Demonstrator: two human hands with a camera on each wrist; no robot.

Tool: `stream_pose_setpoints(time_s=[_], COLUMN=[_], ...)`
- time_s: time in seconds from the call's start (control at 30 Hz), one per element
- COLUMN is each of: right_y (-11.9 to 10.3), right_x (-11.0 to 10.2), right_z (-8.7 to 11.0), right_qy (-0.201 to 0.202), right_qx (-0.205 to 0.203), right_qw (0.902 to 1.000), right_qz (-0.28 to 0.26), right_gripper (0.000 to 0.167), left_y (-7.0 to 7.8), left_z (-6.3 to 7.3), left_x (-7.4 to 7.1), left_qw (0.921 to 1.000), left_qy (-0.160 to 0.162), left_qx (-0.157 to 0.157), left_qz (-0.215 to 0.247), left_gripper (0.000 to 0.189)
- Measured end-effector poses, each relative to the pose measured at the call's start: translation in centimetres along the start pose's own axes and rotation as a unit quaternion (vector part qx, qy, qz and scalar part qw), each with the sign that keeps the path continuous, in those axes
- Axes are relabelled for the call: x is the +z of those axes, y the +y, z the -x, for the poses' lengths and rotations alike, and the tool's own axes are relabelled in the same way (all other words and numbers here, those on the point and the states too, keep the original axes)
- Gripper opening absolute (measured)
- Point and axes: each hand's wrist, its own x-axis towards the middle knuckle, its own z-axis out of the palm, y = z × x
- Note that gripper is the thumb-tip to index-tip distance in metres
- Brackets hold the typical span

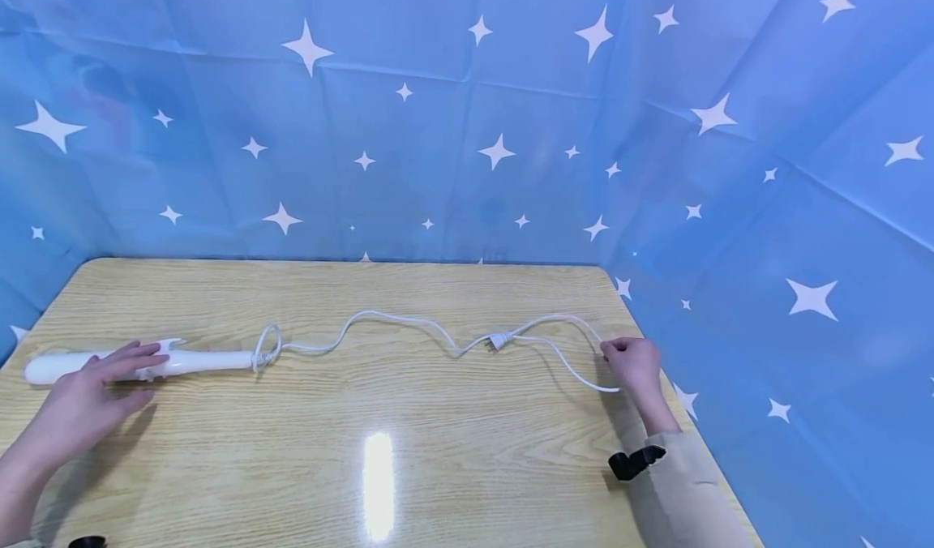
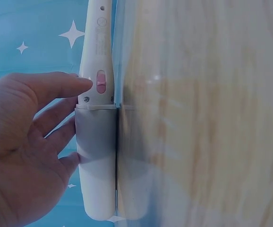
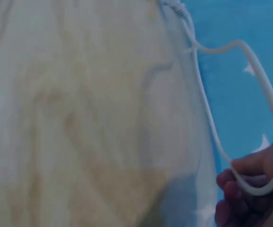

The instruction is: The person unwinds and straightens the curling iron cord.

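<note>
A white hair curling iron (image 1: 207,360) lies along the left part of the table, with a pink switch (image 2: 101,82) on its handle. My left hand (image 1: 91,398) spans its thick end, fingers loosely extended over it and thumb on the near side. In the left wrist view the thumb tip is beside the switch; the other fingertips are partly hidden. From the handle a white power cord (image 1: 394,316) runs right to a plug (image 1: 499,340). Beyond the plug, my right hand (image 1: 635,366) pinches a loop of the cord near the table's right edge; the fingertips are partly hidden.
The wooden table (image 1: 438,418) has a light reflection near its front middle. A small cord coil (image 1: 267,347) sits by the handle's end. Blue cloth with white stars (image 1: 438,126) hangs behind the table and along its right side.
</note>
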Motion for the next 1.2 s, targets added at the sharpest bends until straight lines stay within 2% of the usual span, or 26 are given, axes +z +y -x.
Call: stream_pose_setpoints(time_s=[0.1, 0.2, 0.4, 0.63, 0.87, 1.0, 1.2], right_y=[0.6, 0.6, -0.3, -1.5, -2.9, -3.2, -3.3], right_x=[0.4, 0.6, 0.8, 2.0, 4.0, 5.2, 6.6], right_z=[-0.1, -0.3, -1.4, -2.4, -4.0, -4.8, -5.4], right_qy=[-0.016, -0.014, 0.002, -0.038, -0.069, -0.090, -0.104], right_qx=[-0.024, -0.040, -0.081, -0.103, -0.199, -0.215, -0.281], right_qw=[0.9987, 0.9979, 0.9966, 0.9936, 0.9763, 0.9695, 0.9531], right_qz=[0.042, 0.048, 0.014, -0.026, -0.050, -0.075, -0.043], right_gripper=[0.024, 0.023, 0.019, 0.021, 0.020, 0.018, 0.019], left_y=[0.0, 0.0, 0.0, 0.2, 0.2, 0.2, 0.0], left_z=[0.0, 0.0, 0.0, -0.1, 0.0, 0.0, 0.0], left_x=[-0.1, 0.0, 0.0, -0.1, -0.3, -0.1, -0.2], left_qw=[1.0000, 1.0000, 1.0000, 1.0000, 0.9999, 0.9999, 1.0000], left_qy=[-0.001, -0.003, 0.000, 0.001, 0.006, 0.005, 0.000], left_qx=[-0.003, -0.006, -0.009, -0.005, -0.007, -0.001, 0.002], left_qz=[0.000, -0.002, -0.002, 0.003, 0.005, 0.009, 0.003], left_gripper=[0.046, 0.046, 0.047, 0.046, 0.045, 0.046, 0.048])
